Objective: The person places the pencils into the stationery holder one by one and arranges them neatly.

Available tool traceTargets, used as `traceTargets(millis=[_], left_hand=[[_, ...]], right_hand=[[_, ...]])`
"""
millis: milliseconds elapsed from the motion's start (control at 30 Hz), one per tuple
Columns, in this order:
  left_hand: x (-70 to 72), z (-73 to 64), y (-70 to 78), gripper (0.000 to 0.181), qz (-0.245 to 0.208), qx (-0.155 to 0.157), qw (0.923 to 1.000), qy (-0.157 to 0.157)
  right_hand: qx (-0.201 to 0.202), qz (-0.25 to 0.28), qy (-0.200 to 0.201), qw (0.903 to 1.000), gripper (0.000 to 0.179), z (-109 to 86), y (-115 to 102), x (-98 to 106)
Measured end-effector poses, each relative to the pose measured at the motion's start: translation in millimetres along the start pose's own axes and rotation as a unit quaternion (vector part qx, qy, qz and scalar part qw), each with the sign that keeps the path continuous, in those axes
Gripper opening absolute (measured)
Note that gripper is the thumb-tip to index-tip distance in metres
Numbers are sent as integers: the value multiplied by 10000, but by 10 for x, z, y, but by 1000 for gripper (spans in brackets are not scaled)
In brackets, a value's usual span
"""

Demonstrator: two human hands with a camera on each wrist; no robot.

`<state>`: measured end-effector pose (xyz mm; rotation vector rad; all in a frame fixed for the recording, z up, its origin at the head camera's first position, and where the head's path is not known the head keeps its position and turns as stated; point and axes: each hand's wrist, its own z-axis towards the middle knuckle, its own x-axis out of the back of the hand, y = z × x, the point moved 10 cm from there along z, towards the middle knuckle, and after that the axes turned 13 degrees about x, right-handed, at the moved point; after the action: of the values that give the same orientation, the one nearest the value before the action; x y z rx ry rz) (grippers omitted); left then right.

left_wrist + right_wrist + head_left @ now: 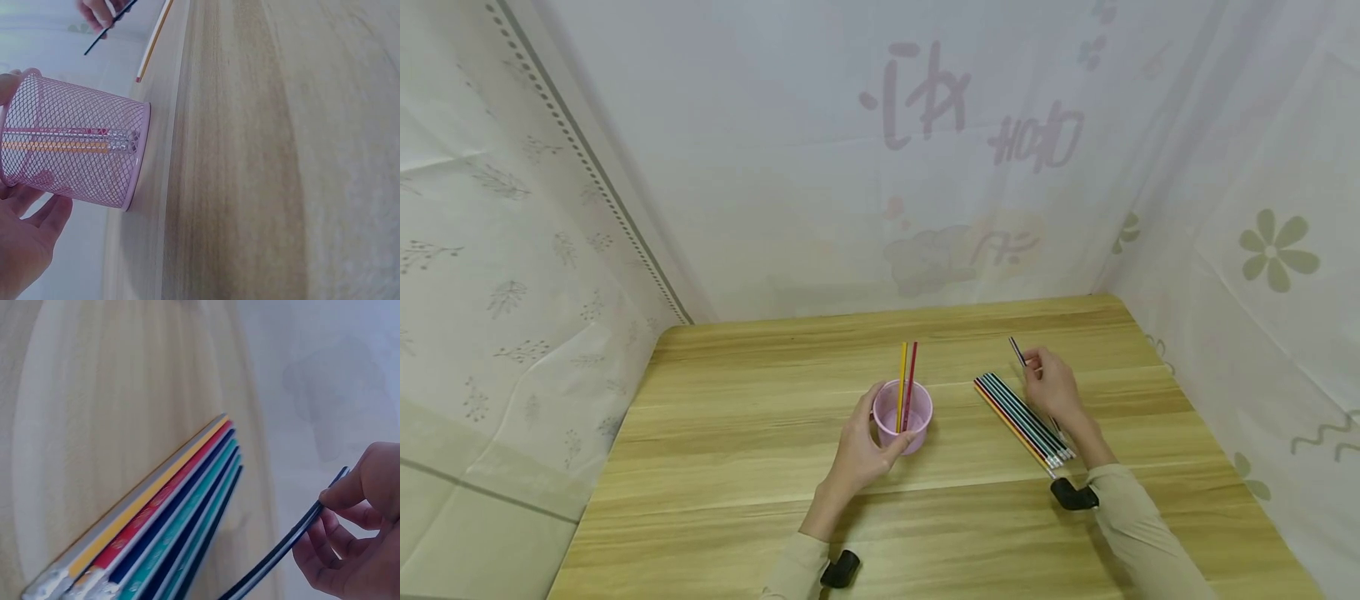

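My left hand (859, 450) grips a pink mesh pencil cup (87, 175) by its side, thumb and fingers around it near the rim. A yellow pencil (902, 375) and a red pencil (913, 368) stand in the cup, metal-and-eraser ends at its bottom. To the right, my right hand (1051, 387) pinches a dark pencil (281, 550) between thumb and fingers. That pencil is tilted, raised over the right side of a row of pencils (1015, 417). Yellow, red, dark blue and green ones lie side by side there, with their eraser ends toward me.
The wooden table (737, 400) carries the cup and the row of pencils. A pale printed cloth (775, 167) hangs behind the table and along both sides. A black wrist mount (1075, 495) on the right arm sits close to the pencils' near ends.
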<state>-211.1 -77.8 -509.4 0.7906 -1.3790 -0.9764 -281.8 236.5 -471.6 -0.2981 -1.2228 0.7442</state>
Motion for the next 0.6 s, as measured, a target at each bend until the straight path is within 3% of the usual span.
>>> traceTargets(millis=[233, 600], left_hand=[[-3, 2, 7, 90, -28, -21, 10000, 15], [-3, 0, 22, 90, 96, -52, 9999, -12]], right_hand=[[223, 157, 316, 9991, 22, 47, -186, 108], [66, 622, 489, 9968, 26, 91, -450, 208]])
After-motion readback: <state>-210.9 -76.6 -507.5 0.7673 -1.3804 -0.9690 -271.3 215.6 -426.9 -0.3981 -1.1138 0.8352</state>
